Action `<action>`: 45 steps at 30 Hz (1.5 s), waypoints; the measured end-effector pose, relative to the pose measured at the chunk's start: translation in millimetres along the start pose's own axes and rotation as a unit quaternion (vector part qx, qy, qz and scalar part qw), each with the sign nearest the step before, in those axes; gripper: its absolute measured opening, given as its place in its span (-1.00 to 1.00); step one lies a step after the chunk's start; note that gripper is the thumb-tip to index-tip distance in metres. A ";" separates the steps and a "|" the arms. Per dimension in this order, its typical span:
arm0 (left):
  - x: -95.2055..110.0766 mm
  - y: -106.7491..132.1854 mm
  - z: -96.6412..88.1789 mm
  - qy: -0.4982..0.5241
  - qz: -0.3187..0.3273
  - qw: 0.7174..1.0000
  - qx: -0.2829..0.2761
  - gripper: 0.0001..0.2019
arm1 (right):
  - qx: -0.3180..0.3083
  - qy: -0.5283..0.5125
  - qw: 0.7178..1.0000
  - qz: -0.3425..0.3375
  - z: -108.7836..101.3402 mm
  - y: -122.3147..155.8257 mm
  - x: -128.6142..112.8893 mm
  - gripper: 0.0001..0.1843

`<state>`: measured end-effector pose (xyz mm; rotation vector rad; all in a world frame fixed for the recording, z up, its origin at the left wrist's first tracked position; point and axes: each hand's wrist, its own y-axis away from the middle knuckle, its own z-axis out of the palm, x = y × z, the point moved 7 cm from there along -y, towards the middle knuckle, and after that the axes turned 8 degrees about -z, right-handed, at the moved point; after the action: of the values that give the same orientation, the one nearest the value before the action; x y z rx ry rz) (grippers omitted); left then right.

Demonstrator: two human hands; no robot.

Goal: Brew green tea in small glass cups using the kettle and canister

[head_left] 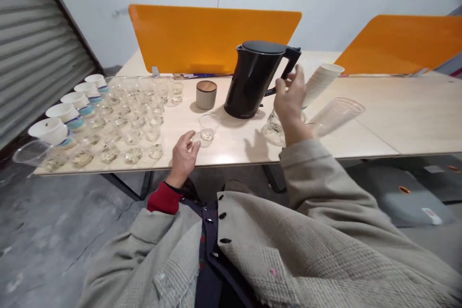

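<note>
My left hand (185,155) rests by the table's front edge with fingers curved and apart, holding nothing. Just to its right stands a clear plastic cup (209,127) with a little dark-flecked matter at the bottom. A black electric kettle (250,79) stands upright on the table. Near its handle is my right hand (291,95), fingers loosely bent and apart; no grip on the handle shows. Below that hand, partly hidden by my wrist, is a clear container (273,127) with dark lettering. To the left, rows of clear cups (133,130) hold similar dark bits.
Several white paper cups (50,130) line the table's left end. A grey jar with wooden lid (206,96) stands behind the single cup. Stacked paper cups (323,82) and stacked clear cups (337,116) lean at the right. Orange dividers (212,33) edge the back.
</note>
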<state>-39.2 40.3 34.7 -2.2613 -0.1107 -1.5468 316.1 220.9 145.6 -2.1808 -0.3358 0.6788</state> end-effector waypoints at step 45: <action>5.5 -29.0 29.6 -0.484 -0.041 0.865 -0.123 -0.28 | -0.474 0.026 0.875 -0.101 96.2 142.5 -127.8 -0.16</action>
<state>-19.2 76.9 38.6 -3.0517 -0.2954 -0.3078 157.9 133.3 30.6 -3.0023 -1.0234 0.3482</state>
